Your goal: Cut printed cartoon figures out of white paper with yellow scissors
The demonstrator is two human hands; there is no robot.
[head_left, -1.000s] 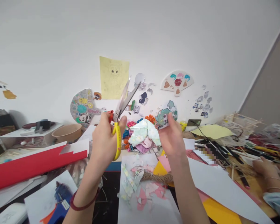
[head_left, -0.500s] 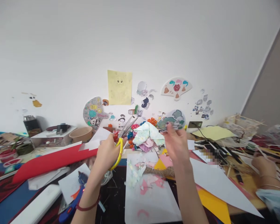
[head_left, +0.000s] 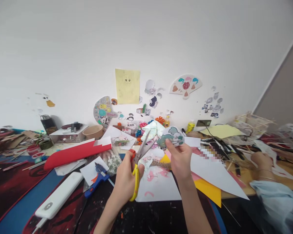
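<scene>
Pinching a paper cutout (head_left: 176,134) near its lower edge, your right hand (head_left: 181,156) is leaving most of the green figure uncovered, presumably for a clear view. Your left hand (head_left: 127,178) is closing around the handles of the scissors (head_left: 142,152), whose parted blades are pointing up toward the cutout just beside them; contact is unclear. Below, a white sheet (head_left: 161,192) is bearing pink scraps (head_left: 151,177), perhaps to catch them. Leftward, a glue gun (head_left: 99,180) is lying across white paper (head_left: 87,172), likely shielding what is beneath. Rightward, another person's hand (head_left: 261,161) is resting over the wooden tabletop (head_left: 289,185).
</scene>
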